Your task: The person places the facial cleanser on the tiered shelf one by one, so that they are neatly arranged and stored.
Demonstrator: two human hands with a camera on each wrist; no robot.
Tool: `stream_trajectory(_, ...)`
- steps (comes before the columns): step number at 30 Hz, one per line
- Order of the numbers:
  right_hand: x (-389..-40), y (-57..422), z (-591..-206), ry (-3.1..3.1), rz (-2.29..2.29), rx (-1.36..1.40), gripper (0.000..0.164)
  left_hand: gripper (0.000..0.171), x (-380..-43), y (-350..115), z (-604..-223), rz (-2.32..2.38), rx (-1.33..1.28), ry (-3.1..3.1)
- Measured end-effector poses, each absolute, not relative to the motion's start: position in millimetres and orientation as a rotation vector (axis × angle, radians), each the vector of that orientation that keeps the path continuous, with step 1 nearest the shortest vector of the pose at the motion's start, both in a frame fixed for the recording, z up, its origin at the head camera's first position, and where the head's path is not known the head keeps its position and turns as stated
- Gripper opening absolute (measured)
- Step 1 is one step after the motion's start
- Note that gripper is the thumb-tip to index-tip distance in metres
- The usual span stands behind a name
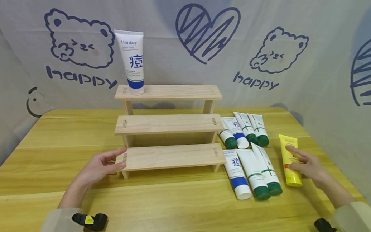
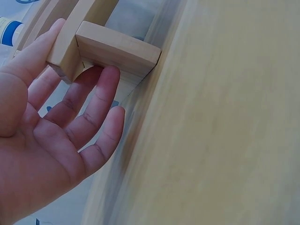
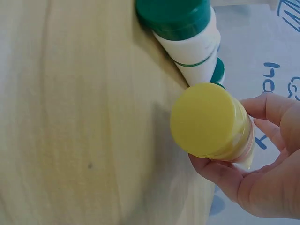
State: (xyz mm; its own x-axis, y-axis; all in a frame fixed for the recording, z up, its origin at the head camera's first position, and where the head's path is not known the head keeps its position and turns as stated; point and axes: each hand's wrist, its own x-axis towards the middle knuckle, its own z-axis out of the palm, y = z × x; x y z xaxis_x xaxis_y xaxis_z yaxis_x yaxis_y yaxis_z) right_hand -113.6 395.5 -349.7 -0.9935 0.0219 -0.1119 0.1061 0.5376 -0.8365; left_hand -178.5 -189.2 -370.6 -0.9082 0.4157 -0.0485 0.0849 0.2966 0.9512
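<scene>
A three-step wooden display stand [image 1: 172, 156] stands at the middle of the table. My left hand [image 1: 100, 168] grips the left end of its lowest step; in the left wrist view the thumb lies along the board [image 2: 70, 42] and other fingers reach beneath it. At the right, my right hand [image 1: 310, 166] holds a yellow squeeze tube [image 1: 291, 178] between thumb and fingers. The tube's round yellow cap [image 3: 204, 121] faces the right wrist camera. On the top step, a white tube with a blue band [image 1: 133, 58] stands upright on its cap.
Right of the stand, several white tubes lie in two rows, among them a blue-banded tube [image 1: 236, 173] and a green-capped tube [image 1: 254, 174] in front. The wooden table [image 1: 166, 214] ends at a patterned cloth [image 1: 167, 41] behind and at the right.
</scene>
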Motion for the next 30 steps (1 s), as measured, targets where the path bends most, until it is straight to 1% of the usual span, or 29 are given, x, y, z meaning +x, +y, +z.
stream_trajectory(6,-117.4,398.1,-349.6,2.72,-1.452,0.121,0.066,0.058,-178.3,-189.1,-370.6,1.648,0.448,2.287)
stream_trajectory(14,-119.9,394.6,-343.5,2.724,-1.55,0.148,0.068,0.058,-178.4,-189.0,-371.2,1.653,0.439,2.286)
stream_trajectory(19,-137.4,420.1,-370.1,2.696,-1.648,0.153,0.072,0.058,-178.3,-189.1,-371.8,1.652,0.428,2.289)
stream_trajectory(23,-151.4,440.0,-391.8,2.643,-1.831,0.081,0.073,0.058,-178.3,-189.1,-371.9,1.651,0.424,2.29)
stream_trajectory(26,-159.2,446.9,-400.8,2.595,-1.996,0.01,0.074,0.058,-178.4,-189.0,-372.0,1.652,0.421,2.292)
stream_trajectory(30,-168.6,448.8,-407.1,2.583,-2.133,0.033,0.075,0.058,-178.6,-188.7,-372.3,1.657,0.424,2.289)
